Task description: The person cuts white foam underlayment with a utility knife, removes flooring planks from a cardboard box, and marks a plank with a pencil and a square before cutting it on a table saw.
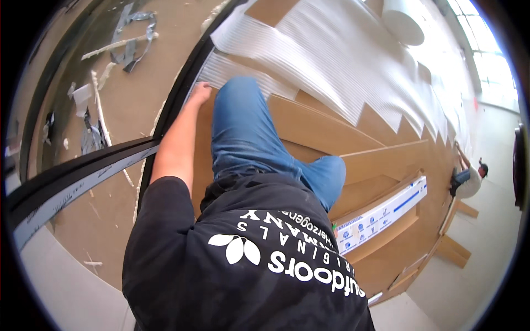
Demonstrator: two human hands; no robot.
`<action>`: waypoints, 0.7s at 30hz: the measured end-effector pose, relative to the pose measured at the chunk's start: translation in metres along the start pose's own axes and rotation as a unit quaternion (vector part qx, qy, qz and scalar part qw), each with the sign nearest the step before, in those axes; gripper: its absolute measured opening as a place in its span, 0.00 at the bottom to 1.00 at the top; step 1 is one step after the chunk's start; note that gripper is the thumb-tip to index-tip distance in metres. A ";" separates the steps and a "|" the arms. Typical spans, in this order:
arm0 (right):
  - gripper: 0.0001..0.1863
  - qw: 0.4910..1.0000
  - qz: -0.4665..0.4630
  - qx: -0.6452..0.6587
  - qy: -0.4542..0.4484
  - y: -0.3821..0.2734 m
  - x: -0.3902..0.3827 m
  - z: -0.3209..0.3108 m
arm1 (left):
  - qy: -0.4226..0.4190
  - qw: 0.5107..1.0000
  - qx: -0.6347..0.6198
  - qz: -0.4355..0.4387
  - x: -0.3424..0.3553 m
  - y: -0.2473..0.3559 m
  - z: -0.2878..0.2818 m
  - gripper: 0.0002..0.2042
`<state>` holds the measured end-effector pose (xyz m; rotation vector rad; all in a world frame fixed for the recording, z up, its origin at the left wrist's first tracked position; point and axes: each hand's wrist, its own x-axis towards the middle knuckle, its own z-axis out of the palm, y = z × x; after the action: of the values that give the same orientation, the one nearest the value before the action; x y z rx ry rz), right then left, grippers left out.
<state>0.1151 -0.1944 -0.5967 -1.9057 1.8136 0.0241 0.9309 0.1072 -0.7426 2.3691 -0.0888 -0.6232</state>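
My left hand [203, 90] is down at the dark frame [190, 77] on the left, where the brown floor planks and the ribbed white underlay [317, 52] meet it. Its fingers look curled together; what they hold, if anything, is too small to make out. I kneel with my knees in jeans on the brown planks [314, 129]. My right hand is hidden behind my torso. To the right of my knees lies a long white and blue package [381, 215], beside loose brown planks [381, 160].
A thick white roll [406, 22] lies on the underlay at the back. At the far right a person [468, 179] crouches, reaching to the planks' edge. Left of the frame, a brown surface [165, 33] carries torn grey tape and foam scraps. Plank pieces [452, 251] lie beyond at right.
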 end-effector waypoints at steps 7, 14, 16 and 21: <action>0.12 0.992 0.113 0.042 0.046 -0.078 -0.007 -0.029 | -0.058 0.994 0.075 0.057 0.047 0.093 0.005 0.25; 0.22 0.981 0.143 -0.119 0.055 -0.128 -0.040 -0.049 | -0.023 0.938 0.195 0.284 0.099 0.201 0.071 0.19; 0.20 0.980 0.134 -0.083 0.119 -0.140 -0.031 -0.066 | -0.035 0.926 0.197 0.320 0.094 0.224 0.106 0.18; 0.15 0.998 0.025 -0.046 0.044 -0.291 0.016 -0.055 | -0.162 0.829 0.343 0.412 0.091 0.248 0.153 0.19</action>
<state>0.3722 -0.2348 -0.4547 -1.9534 1.9493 0.0418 0.9661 -0.1954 -0.7243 2.4703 -1.6304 -0.5883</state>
